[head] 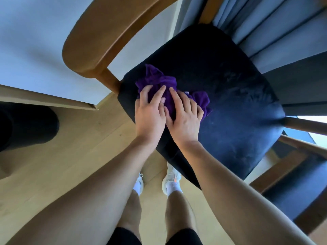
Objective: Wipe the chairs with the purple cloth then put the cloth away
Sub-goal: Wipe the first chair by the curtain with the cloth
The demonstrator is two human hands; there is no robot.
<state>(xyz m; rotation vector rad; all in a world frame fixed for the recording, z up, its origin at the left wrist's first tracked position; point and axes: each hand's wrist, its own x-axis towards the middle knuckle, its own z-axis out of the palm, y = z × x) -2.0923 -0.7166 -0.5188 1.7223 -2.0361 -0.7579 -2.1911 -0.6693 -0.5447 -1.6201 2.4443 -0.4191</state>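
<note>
A crumpled purple cloth (159,80) lies on the dark padded seat (230,96) of a wooden chair with a curved backrest (109,32). Both of my hands lie on the cloth, side by side, near the seat's left front corner. My left hand (150,112) presses down on it with fingers spread and mostly straight. My right hand (185,114) lies over the cloth's right part, fingers slightly bent; part of the cloth is hidden under both palms.
A second wooden chair (300,183) with a dark seat stands at the right. Grey curtains (274,23) hang behind the chair. A white wall with a wooden skirting (44,99) is at the left, beside a dark object (26,126). My feet stand on the wooden floor (70,165).
</note>
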